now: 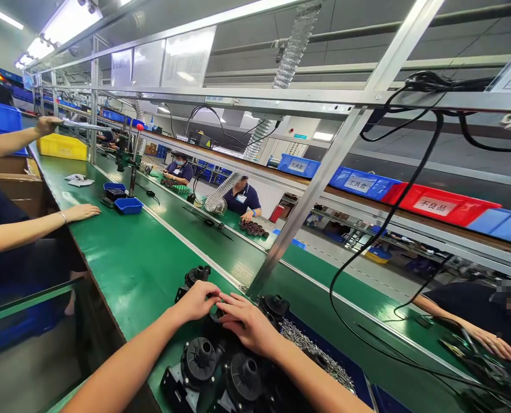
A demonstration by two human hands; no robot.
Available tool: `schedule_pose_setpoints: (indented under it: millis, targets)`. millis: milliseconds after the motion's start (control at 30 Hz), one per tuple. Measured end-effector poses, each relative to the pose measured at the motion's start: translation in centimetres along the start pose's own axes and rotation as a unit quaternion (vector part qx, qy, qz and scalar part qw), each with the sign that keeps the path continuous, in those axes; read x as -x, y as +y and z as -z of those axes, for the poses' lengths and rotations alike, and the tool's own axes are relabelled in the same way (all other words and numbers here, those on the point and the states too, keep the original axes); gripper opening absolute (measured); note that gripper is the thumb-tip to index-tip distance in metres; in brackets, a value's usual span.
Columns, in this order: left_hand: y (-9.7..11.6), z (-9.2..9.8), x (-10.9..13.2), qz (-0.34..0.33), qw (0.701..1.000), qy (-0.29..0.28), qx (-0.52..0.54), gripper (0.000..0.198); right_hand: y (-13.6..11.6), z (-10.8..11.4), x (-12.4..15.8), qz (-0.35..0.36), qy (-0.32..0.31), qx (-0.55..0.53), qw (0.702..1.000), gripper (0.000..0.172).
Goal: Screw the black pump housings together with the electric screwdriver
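Observation:
My left hand [198, 302] and my right hand [252, 324] meet at the fingertips above a group of black round plastic housings with short spouts. The left fingers are bent into a pinch. The right fingers lie close together and curve toward the left fingertips. Whatever they hold is too small or hidden to make out. One black housing [199, 357] stands below my hands and another housing [243, 376] is close beside it. Behind the left hand is a further housing [194, 277], and a similar housing [274, 305] sits beyond the right hand.
A blue tray of metal screws [318, 350] lies to the right of my right forearm. A metal post [307, 212] and a hanging black cable [358, 252] rise beyond. At left, a co-worker's hand [82, 212] rests on the green bench [128, 252] near a blue bin [128, 205].

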State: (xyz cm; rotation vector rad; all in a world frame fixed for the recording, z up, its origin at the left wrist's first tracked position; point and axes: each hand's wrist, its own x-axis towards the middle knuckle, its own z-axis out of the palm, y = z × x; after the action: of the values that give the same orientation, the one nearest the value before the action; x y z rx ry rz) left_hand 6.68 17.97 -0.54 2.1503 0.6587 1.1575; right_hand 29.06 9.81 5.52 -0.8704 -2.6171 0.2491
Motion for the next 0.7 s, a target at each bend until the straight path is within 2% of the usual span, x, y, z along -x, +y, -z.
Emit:
schedule_pose_setpoints:
  millis: [167, 367, 533, 600, 700]
  targets:
    - [-0.5, 0.4, 0.2, -0.040, 0.998, 0.001, -0.038, 0.023, 0.2, -0.4, -0.1, 0.000, 0.027, 0.001, 1.000, 0.043]
    - [-0.7, 0.4, 0.3, -0.080, 0.994, -0.005, -0.072, 0.026, 1.3, -0.5, 0.6, -0.011, 0.093, -0.033, 0.995, 0.050]
    - [-1.1, -0.2, 0.3, -0.102, 0.989, -0.023, -0.100, 0.030, 1.5, -0.5, 1.3, -0.059, 0.167, -0.055, 0.983, 0.050]
    - [-1.2, -0.4, 0.3, -0.108, 0.988, -0.032, -0.108, 0.033, 1.5, -0.6, 1.2, -0.051, 0.164, -0.055, 0.984, 0.049]
    - [-1.4, -0.6, 0.4, -0.113, 0.987, -0.040, -0.106, 0.033, 1.7, -0.9, 0.7, -0.008, 0.123, -0.046, 0.991, 0.050]
